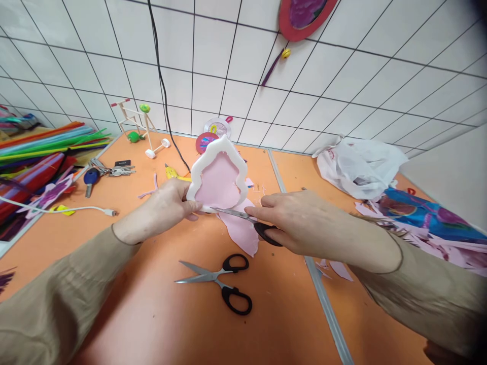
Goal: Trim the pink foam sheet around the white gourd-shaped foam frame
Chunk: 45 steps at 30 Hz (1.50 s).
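Note:
My left hand [167,205] pinches the lower left edge of a white wavy-edged frame [240,172], which stands tilted above the table. Pink paper [218,182] fills the frame's middle. A loose flap of pink paper [243,234] hangs from its lower edge. My right hand [289,220] is closed round the black handles of a pair of scissors [233,213], whose blades lie along the frame's bottom edge at the pink paper. A second pair of scissors [218,278] with black handles lies on the table with blades apart, nearer to me.
The orange table [152,304] has a metal strip [323,299]. Keys [110,172], a white cable [76,209] and colourful pipe cleaners [45,147] lie left. A stick model [142,129] and a yellow glue gun [173,172] are behind. A plastic bag [357,167] and paper scraps [414,228] lie right.

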Tool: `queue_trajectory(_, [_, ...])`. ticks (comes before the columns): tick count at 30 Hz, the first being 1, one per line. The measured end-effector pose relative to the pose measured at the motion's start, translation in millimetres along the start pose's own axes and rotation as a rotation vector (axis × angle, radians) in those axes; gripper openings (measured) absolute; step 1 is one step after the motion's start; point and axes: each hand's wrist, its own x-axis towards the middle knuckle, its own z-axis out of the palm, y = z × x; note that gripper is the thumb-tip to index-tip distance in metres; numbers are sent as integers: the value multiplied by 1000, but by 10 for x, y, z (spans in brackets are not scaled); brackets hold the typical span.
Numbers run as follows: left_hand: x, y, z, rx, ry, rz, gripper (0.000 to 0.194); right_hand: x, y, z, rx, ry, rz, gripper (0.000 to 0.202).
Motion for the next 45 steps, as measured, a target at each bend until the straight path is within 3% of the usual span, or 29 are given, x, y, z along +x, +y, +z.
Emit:
queue_trajectory(34, [-29, 18, -11, -46, -22, -28, 13, 11, 101, 148, -52, 146, -25, 24])
queue_trajectory(45, [-9, -14, -10, -26, -19, -1, 14, 5, 45, 63, 29, 109, -16, 22])
